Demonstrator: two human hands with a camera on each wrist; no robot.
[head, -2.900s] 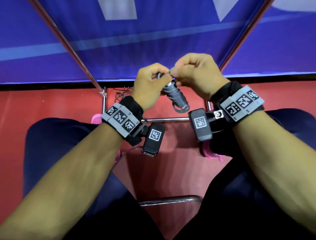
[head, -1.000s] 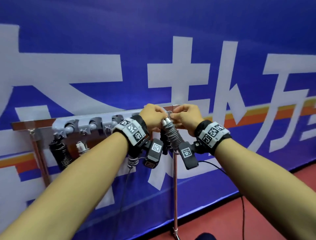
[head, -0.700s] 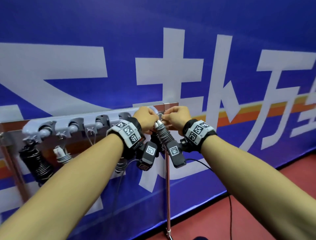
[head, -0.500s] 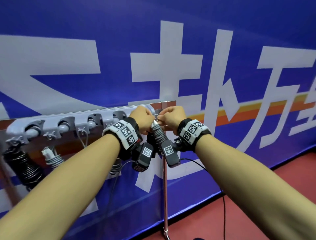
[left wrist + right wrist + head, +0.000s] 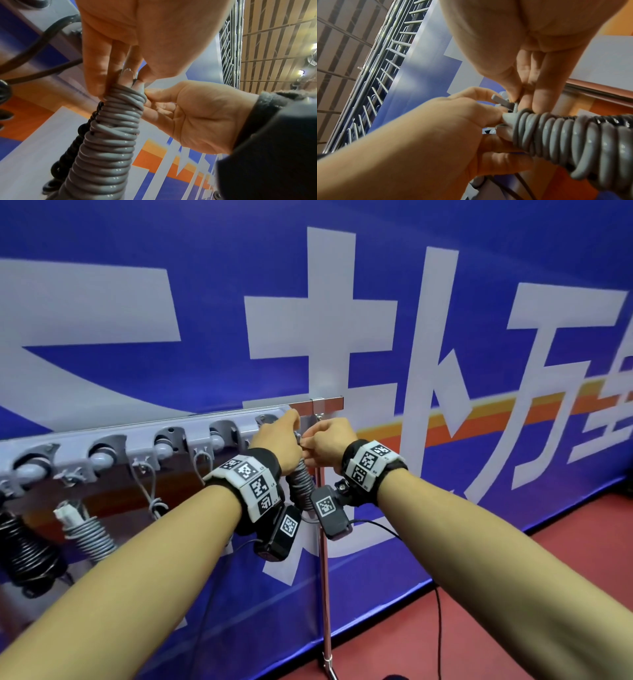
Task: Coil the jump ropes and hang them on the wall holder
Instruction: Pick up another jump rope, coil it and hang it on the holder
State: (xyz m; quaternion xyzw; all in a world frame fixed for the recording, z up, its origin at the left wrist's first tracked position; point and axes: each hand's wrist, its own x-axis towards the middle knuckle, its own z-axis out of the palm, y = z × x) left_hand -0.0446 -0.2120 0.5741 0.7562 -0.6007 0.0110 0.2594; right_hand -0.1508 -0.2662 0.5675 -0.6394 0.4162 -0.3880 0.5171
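A grey jump rope [image 5: 301, 484], coiled tightly round its handles, hangs between my two hands at the right end of the grey wall holder [image 5: 144, 436]. My left hand [image 5: 284, 436] grips the top of the coil [image 5: 109, 135], fingers curled round its upper turns. My right hand [image 5: 318, 440] pinches the coil's top end from the other side [image 5: 573, 142], beside a small grey tab [image 5: 501, 102]. A black coil [image 5: 73, 148] shows just behind the grey one. What the rope's top end meets on the holder is hidden by my fingers.
A black coiled rope [image 5: 24, 553] and a grey one [image 5: 89, 535] hang at the holder's left end, with thin cord loops [image 5: 150, 491] on the middle clips. A metal stand pole [image 5: 325, 577] drops to the red floor [image 5: 513, 594]. A blue banner [image 5: 445, 302] lies behind.
My view rose from my lap to the wall. Both hands carried the grey coil up and pressed closer in to the holder's right end.
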